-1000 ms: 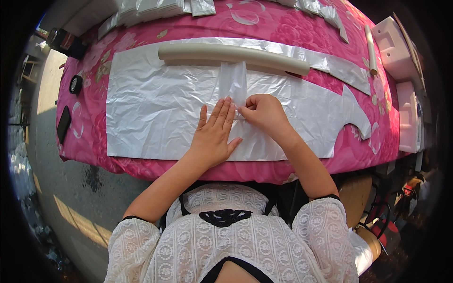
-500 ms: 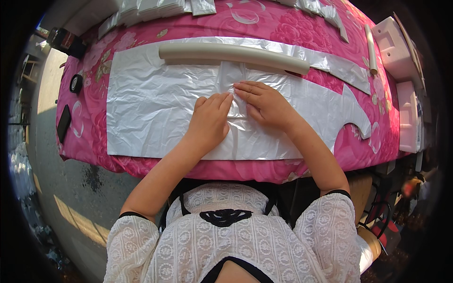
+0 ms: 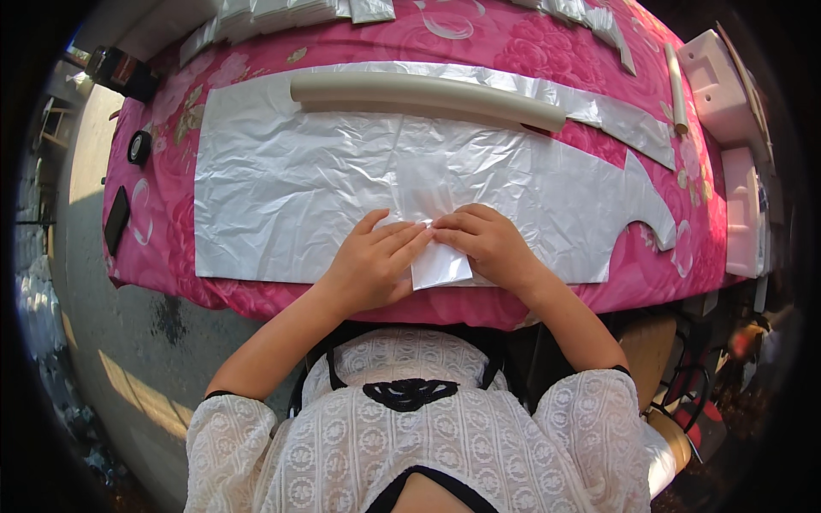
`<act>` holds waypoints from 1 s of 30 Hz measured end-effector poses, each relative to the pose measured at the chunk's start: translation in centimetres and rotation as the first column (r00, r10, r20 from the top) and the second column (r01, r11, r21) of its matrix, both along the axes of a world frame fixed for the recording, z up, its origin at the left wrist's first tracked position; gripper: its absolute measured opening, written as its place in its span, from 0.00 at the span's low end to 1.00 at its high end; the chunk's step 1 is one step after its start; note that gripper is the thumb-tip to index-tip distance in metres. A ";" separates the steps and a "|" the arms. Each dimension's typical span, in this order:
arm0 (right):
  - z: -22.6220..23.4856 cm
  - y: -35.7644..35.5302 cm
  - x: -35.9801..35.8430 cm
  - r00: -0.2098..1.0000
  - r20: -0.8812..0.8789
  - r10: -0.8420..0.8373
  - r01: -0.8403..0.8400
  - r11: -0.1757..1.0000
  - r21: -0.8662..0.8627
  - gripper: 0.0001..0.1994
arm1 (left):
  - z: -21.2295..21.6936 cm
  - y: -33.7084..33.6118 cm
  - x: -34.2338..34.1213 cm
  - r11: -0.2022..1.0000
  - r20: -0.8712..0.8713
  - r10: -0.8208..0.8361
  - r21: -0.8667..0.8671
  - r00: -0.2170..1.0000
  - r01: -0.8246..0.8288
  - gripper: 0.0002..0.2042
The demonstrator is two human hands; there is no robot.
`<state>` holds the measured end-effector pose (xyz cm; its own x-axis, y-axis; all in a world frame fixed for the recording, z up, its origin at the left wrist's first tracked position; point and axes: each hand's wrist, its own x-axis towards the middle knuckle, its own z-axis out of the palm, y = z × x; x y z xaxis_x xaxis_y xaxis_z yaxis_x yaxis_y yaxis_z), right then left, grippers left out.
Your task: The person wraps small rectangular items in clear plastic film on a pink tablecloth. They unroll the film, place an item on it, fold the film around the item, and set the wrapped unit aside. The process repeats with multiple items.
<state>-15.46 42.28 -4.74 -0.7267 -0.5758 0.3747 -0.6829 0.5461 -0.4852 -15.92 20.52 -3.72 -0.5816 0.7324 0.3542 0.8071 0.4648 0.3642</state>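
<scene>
White plastic carrier bags (image 3: 282,197) lie flat and creased across the table, their cut handle end at the right. Over the middle of them, close to the front edge, is a small folded piece of white plastic film (image 3: 441,267); a sheerer part of it reaches away from me beyond my fingers. My left hand (image 3: 376,261) pinches this film from the left with thumb and index finger close together. From the right, my right hand (image 3: 483,244) grips it too, fingertips almost touching the left ones. A long beige tube (image 3: 428,94) rests across the far part of the bags.
A pink floral cloth (image 3: 162,231) covers the table. On its left are a phone (image 3: 116,221), a black tape roll (image 3: 138,148) and a dark jar (image 3: 120,75). Stacked folded bags (image 3: 282,13) line the far edge; a thin tube (image 3: 676,90) and foam boxes (image 3: 718,81) are right.
Both hands have come toward me from the middle of the bags to near the front edge. The folded film now shows between and below them.
</scene>
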 end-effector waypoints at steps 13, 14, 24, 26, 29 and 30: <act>2.3 -0.4 -3.7 0.546 0.738 -0.397 0.454 0.880 0.139 0.14 | 0.1 1.7 -2.6 0.864 0.636 0.365 0.040 0.680 -0.501 0.35; 3.0 -0.6 -4.2 0.504 0.760 -0.411 0.431 0.882 0.191 0.14 | 0.5 1.7 -3.1 0.861 0.667 0.375 0.007 0.644 -0.509 0.35; 3.8 -1.1 -4.9 0.453 0.771 -0.448 0.401 0.874 0.273 0.14 | 4.4 3.4 -2.9 0.834 0.269 0.515 -0.379 0.814 -0.402 0.37; 2.8 -0.9 -4.6 0.456 0.779 -0.430 0.442 0.869 0.221 0.15 | 2.3 4.0 -3.2 0.893 0.055 0.389 -0.266 0.919 -0.362 0.37; 2.7 -1.0 -4.7 0.498 0.730 -0.467 0.427 0.865 0.262 0.13 | 0.4 5.2 -2.9 0.909 0.001 0.325 -0.277 0.946 -0.312 0.41; 2.8 -1.1 -4.7 0.517 0.704 -0.487 0.412 0.862 0.294 0.12 | -0.1 5.5 -2.7 0.898 -0.003 0.334 -0.302 0.942 -0.320 0.42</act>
